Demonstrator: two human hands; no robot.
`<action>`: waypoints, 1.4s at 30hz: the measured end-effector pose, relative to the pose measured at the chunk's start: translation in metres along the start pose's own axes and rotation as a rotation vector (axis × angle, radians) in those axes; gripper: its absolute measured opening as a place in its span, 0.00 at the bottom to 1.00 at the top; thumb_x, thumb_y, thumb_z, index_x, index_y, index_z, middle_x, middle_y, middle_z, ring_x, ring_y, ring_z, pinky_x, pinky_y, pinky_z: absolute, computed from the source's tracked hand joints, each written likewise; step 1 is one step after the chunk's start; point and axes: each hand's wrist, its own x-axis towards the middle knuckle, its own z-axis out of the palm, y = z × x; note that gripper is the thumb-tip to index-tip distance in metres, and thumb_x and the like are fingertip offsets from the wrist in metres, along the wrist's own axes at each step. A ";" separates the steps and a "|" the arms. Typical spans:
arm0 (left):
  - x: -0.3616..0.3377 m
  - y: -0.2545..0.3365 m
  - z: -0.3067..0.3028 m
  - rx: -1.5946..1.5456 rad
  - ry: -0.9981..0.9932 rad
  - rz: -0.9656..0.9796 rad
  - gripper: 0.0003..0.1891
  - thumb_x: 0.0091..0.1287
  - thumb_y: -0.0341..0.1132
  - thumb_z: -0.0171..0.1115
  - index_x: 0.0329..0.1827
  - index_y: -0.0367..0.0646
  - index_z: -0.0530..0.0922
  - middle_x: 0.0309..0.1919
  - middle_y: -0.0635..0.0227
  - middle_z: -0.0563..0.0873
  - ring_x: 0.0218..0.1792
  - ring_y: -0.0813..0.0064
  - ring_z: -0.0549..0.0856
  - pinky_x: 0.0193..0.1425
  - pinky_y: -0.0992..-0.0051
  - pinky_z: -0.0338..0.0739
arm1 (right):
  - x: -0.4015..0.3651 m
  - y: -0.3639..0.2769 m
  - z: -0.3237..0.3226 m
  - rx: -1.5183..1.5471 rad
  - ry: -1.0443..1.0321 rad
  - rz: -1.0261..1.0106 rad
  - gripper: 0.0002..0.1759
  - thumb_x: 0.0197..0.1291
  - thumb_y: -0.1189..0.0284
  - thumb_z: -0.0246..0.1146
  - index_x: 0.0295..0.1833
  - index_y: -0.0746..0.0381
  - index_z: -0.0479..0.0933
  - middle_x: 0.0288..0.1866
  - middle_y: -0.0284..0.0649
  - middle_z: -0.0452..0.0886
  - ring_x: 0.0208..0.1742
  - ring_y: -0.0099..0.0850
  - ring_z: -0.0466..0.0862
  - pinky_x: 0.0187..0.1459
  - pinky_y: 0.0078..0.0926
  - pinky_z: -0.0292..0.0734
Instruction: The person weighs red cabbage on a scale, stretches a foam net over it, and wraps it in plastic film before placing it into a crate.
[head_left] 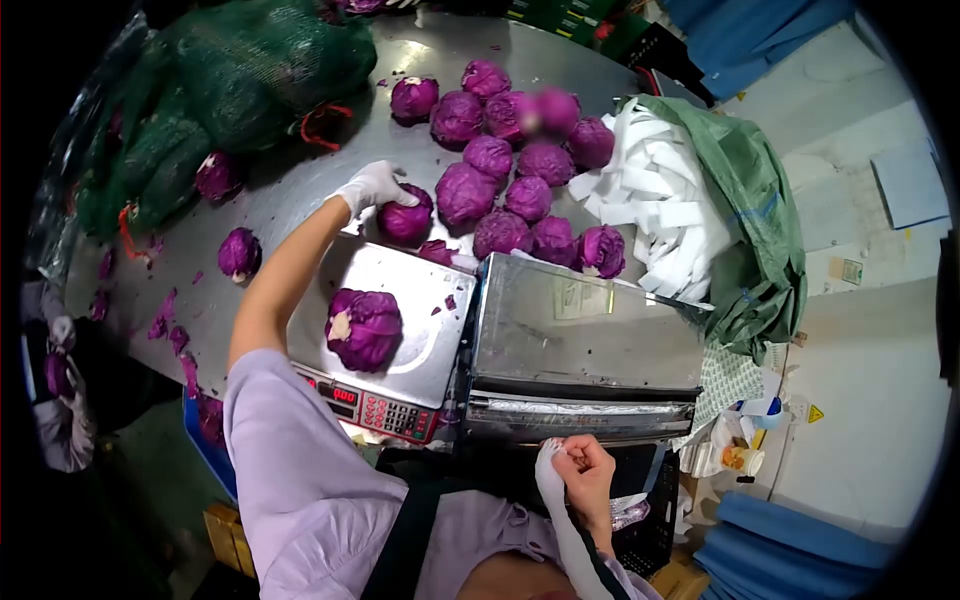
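My left hand point(375, 190), in a white glove, reaches over the metal table and grips a red cabbage point(410, 220) from its left and top. Just behind it lies a cluster of several red cabbages point(466, 193). Below that arm, another red cabbage point(365, 332) rests on the steel pan of a digital scale point(428, 345), its pale stem end showing. Bare and close to my chest, my right hand point(585, 467) is closed on a long white strip point(551, 490), which hangs down in front of my clothes.
Steel wrapping machine point(590, 345) beside the scale. A green sack point(755, 220) at the right holds white strips point(650, 200). Green net bags point(190, 110) fill the table's far left. Loose cabbage leaves point(163, 312) litter the left edge. Another person's gloved hand point(75, 405) shows far left.
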 end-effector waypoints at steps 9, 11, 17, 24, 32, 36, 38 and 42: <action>-0.003 0.097 0.018 0.265 0.191 0.323 0.32 0.51 0.52 0.63 0.56 0.43 0.73 0.53 0.53 0.75 0.54 0.57 0.75 0.59 0.67 0.69 | 0.000 0.001 -0.010 -0.151 -0.081 -0.036 0.04 0.52 0.82 0.62 0.34 0.67 0.74 0.29 0.33 0.80 0.28 0.12 0.75 0.29 0.09 0.70; 0.010 0.131 0.041 0.280 0.128 0.378 0.32 0.51 0.50 0.63 0.58 0.42 0.71 0.53 0.52 0.74 0.55 0.56 0.74 0.60 0.67 0.68 | 0.001 -0.004 -0.006 -0.192 -0.073 -0.036 0.05 0.51 0.82 0.63 0.35 0.66 0.75 0.27 0.30 0.78 0.26 0.11 0.73 0.28 0.09 0.69; 0.067 0.207 0.123 0.523 -0.056 -0.003 0.48 0.46 0.61 0.67 0.62 0.33 0.62 0.56 0.52 0.75 0.57 0.56 0.75 0.63 0.53 0.64 | 0.002 -0.001 -0.021 -0.131 -0.012 -0.014 0.07 0.52 0.80 0.65 0.37 0.67 0.75 0.27 0.32 0.79 0.27 0.13 0.76 0.29 0.10 0.72; 0.082 0.212 0.126 0.620 -0.045 -0.045 0.45 0.39 0.56 0.73 0.59 0.42 0.66 0.56 0.62 0.75 0.54 0.64 0.78 0.53 0.53 0.71 | 0.002 0.002 -0.039 -0.004 0.103 0.006 0.07 0.52 0.80 0.64 0.36 0.67 0.74 0.30 0.35 0.80 0.30 0.19 0.78 0.33 0.16 0.75; 0.075 0.188 0.134 0.242 0.069 0.050 0.46 0.33 0.45 0.79 0.57 0.39 0.64 0.56 0.50 0.68 0.55 0.54 0.75 0.57 0.64 0.73 | -0.001 0.001 -0.044 0.059 0.093 -0.016 0.05 0.52 0.80 0.62 0.36 0.66 0.73 0.30 0.36 0.80 0.30 0.20 0.78 0.34 0.16 0.74; 0.060 0.191 0.112 0.218 0.147 0.168 0.44 0.32 0.44 0.79 0.56 0.43 0.67 0.55 0.51 0.69 0.53 0.54 0.76 0.57 0.66 0.73 | -0.005 0.001 -0.053 0.118 0.099 -0.055 0.07 0.53 0.79 0.65 0.37 0.66 0.74 0.31 0.34 0.80 0.31 0.18 0.78 0.34 0.16 0.74; 0.035 0.199 0.079 0.178 0.179 0.251 0.43 0.33 0.45 0.77 0.56 0.43 0.67 0.52 0.52 0.70 0.52 0.55 0.76 0.58 0.67 0.72 | -0.006 0.000 -0.057 0.128 0.113 -0.035 0.06 0.53 0.80 0.64 0.37 0.66 0.74 0.31 0.35 0.80 0.30 0.18 0.78 0.33 0.15 0.74; -0.040 0.181 0.003 0.128 0.401 0.419 0.40 0.33 0.45 0.75 0.54 0.44 0.70 0.47 0.54 0.72 0.49 0.58 0.76 0.56 0.68 0.71 | 0.000 0.002 -0.050 0.163 0.034 -0.059 0.05 0.53 0.83 0.62 0.36 0.68 0.74 0.33 0.38 0.81 0.31 0.19 0.78 0.34 0.14 0.74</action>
